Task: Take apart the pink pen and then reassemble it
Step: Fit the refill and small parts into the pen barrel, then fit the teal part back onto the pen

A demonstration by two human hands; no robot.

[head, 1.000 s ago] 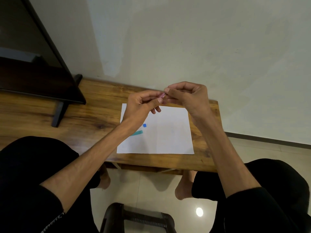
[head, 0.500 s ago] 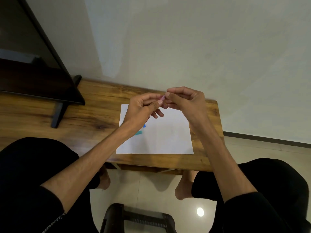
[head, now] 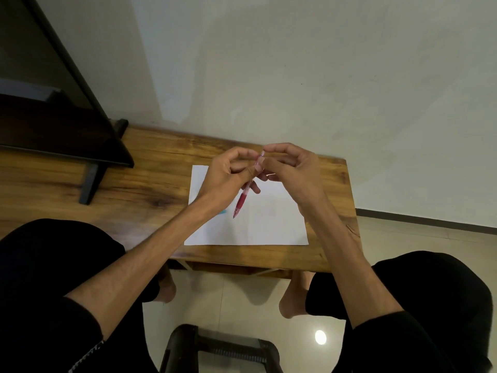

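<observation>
Wooden table (head: 150, 195), set against a pale wall; dark television stand at the left rear. One view only, the head camera.

Item: white sheet of paper (head: 269, 224), lying flat on the table near its front edge. A small teal piece (head: 222, 211) lies on the sheet, mostly hidden behind the left forearm; what it is cannot be told.

Item: pink pen (head: 243, 196), held in the air above the sheet, tilted, writing tip down and toward the person, upper end up between the two hands. Lower grip section dark pink, upper barrel paler and blurred.

Item: left hand (head: 228, 176), closed around the pen's middle, thumb pressed along the barrel.

Item: right hand (head: 293, 170), fingertips pinched on the pen's top end. A thin pale sliver (head: 270, 174) projects from under these fingers; too small to identify.

Judgement: a part at the top end appears to be under work, though whether coming off or going on cannot be told.

Risks:
- A small part, or a spring if the pen has one, may jump from the pinch and fall past the table edge to the tiled floor, since the hands are raised above the sheet, not resting on it.
- A twist with the barrel slightly askew may cross the thread or jam the fit.
- The loose teal piece could be swept off by the left forearm.
</observation>
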